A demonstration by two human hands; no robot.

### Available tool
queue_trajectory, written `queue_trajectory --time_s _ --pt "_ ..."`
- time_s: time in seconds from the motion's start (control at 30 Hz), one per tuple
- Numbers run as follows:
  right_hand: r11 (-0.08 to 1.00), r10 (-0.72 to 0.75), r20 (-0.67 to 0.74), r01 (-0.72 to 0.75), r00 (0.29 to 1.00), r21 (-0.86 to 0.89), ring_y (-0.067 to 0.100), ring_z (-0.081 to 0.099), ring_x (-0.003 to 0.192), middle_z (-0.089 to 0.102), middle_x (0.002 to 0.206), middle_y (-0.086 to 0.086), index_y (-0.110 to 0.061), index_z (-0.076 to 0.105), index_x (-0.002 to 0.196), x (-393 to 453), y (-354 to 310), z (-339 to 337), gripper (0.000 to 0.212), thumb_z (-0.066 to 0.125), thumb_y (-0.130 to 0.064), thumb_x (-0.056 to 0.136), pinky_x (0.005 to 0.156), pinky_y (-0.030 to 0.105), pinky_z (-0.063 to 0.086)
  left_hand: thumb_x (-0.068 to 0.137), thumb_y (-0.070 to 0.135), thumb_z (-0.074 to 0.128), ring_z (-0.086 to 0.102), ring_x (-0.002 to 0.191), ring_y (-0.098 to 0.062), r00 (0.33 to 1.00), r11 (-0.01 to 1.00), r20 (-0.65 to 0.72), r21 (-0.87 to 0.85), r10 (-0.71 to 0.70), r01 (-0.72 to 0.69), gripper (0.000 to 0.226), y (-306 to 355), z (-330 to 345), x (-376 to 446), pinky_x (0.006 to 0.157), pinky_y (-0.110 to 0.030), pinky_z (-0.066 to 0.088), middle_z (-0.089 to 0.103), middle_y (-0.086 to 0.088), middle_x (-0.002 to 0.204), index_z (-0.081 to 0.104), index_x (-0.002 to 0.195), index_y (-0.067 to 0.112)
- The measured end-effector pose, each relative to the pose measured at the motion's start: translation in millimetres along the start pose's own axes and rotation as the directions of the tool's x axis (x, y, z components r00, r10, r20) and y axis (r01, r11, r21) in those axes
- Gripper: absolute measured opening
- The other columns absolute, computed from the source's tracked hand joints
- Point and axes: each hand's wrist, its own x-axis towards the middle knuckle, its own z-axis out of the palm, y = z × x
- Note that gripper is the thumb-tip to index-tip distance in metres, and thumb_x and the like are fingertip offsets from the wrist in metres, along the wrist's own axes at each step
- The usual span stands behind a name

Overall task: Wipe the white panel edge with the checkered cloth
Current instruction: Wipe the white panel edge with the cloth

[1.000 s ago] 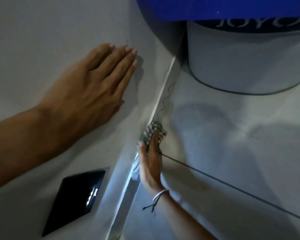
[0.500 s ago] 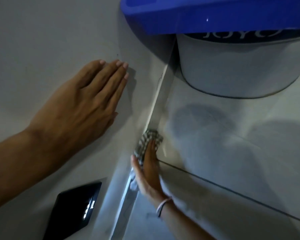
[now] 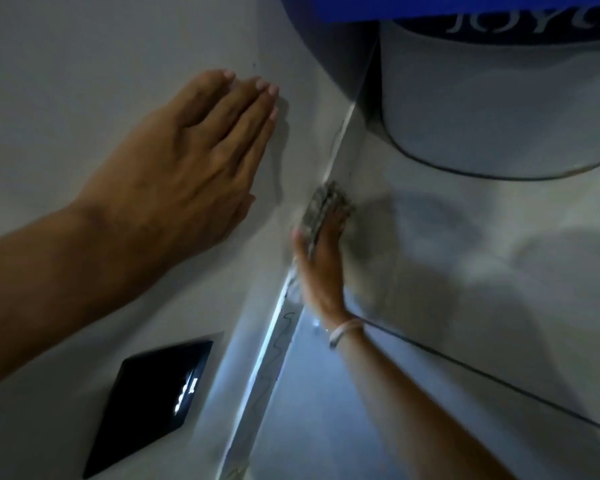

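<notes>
Lower left of frame: black glossy square plate [image 3: 151,407] set flush in the white panel [image 3: 84,81], small lit marks on its face. Centre left: left hand [image 3: 187,161] lies flat on the panel, palm down, 4 fingers extended and pressed together, grasping nothing. Lower centre to centre: panel edge [image 3: 274,327] runs as a bright diagonal strip toward the upper right. Right hand [image 3: 321,261], pale band [image 3: 343,330] at the wrist, presses the checkered cloth [image 3: 323,206] against that edge, fingers straight over the cloth; blurred. Upper right: white round container [image 3: 499,109] with blue top [image 3: 430,5], partial lettering on a dark band.
</notes>
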Motion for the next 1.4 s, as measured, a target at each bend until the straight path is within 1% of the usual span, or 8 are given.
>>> queue_trajectory --time_s 0.13,0.4,0.5,0.7,0.87,1.1,1.27,1.4 --pt "0.993 0.118 0.144 -0.119 0.982 -0.004 0.028 0.041 0.165 0.034 0.180 0.009 -0.064 0.001 0.166 -98 20 27 0.097 0.048 -0.092 0.086 0.134 0.055 0.037 0.107 0.033 0.024 0.025 0.158 -0.047 0.999 1.000 -0.029 0.025 -0.014 0.014 0.075 -1 3 0 0.132 -0.056 0.016 0.018 -0.037 0.170 0.015 0.163 -0.016" --pt "0.997 0.078 -0.045 -0.078 0.996 0.007 0.036 0.039 0.165 0.040 0.177 0.014 -0.020 0.020 0.175 133 -72 -64 0.100 0.039 -0.073 0.092 0.139 0.043 0.026 0.107 0.038 0.021 0.019 0.161 -0.045 1.000 0.999 0.005 0.037 0.002 -0.002 0.078 0 -1 -3 0.134 -0.054 0.014 0.012 -0.035 0.172 0.009 0.164 -0.014" --pt "0.999 0.019 0.027 -0.018 0.999 -0.048 0.038 0.037 0.166 0.030 0.181 0.020 -0.019 0.011 0.177 82 -33 -33 0.088 0.049 -0.057 0.107 0.137 0.056 0.029 0.104 0.036 0.021 0.024 0.159 -0.046 1.000 1.000 -0.006 -0.002 0.003 -0.003 0.079 -1 -1 0 0.133 -0.055 0.016 0.015 -0.036 0.171 0.013 0.164 -0.015" --pt "0.996 0.077 0.192 -0.085 0.978 0.034 0.000 0.012 0.171 0.007 0.183 -0.027 -0.057 -0.008 0.167 -85 14 13 0.117 0.039 -0.106 0.073 0.141 0.046 0.022 0.102 0.035 0.036 0.036 0.153 -0.049 0.998 0.998 -0.061 -0.056 -0.003 0.000 0.078 1 4 2 0.130 -0.058 0.026 0.028 -0.037 0.167 0.027 0.160 -0.017" --pt "0.990 0.142 -0.037 -0.142 0.989 0.007 0.029 0.077 0.126 0.072 0.142 0.024 -0.028 0.027 0.172 84 -56 -48 0.106 0.052 -0.083 0.086 0.104 0.037 0.062 0.101 0.034 0.037 0.034 0.153 -0.050 0.998 0.998 -0.059 -0.069 0.006 -0.010 0.079 1 7 3 0.129 -0.059 0.025 0.027 -0.038 0.167 0.025 0.160 -0.017" --pt "0.997 0.073 0.047 -0.072 0.996 -0.036 0.038 0.062 0.146 0.054 0.168 0.014 -0.030 0.011 0.176 30 -19 -28 0.100 0.057 -0.071 0.097 0.120 0.054 0.054 0.101 0.036 0.037 0.038 0.152 -0.050 0.998 0.999 -0.067 -0.047 0.020 -0.023 0.079 0 4 5 0.128 -0.058 0.028 0.030 -0.038 0.166 0.029 0.159 -0.018" --pt "0.996 0.083 0.309 -0.083 0.948 -0.012 0.007 -0.003 0.174 -0.012 0.184 -0.017 -0.048 -0.021 0.169 -97 20 8 0.122 0.052 -0.096 0.083 0.144 0.048 0.011 0.101 0.037 0.036 0.034 0.154 -0.048 0.998 0.999 -0.058 -0.042 -0.001 -0.002 0.080 2 1 2 0.129 -0.058 0.027 0.027 -0.036 0.168 0.027 0.160 -0.016" --pt "0.992 0.085 0.186 -0.065 0.979 -0.110 0.033 0.029 0.169 0.007 0.187 0.008 -0.015 -0.005 0.175 -21 -6 -9 0.112 0.059 -0.068 0.100 0.137 0.052 0.031 0.109 0.031 0.032 0.024 0.159 -0.044 0.997 0.995 0.017 -0.057 -0.080 0.081 0.072 8 -9 -20 0.133 -0.055 0.018 0.018 -0.032 0.172 0.015 0.165 -0.012"
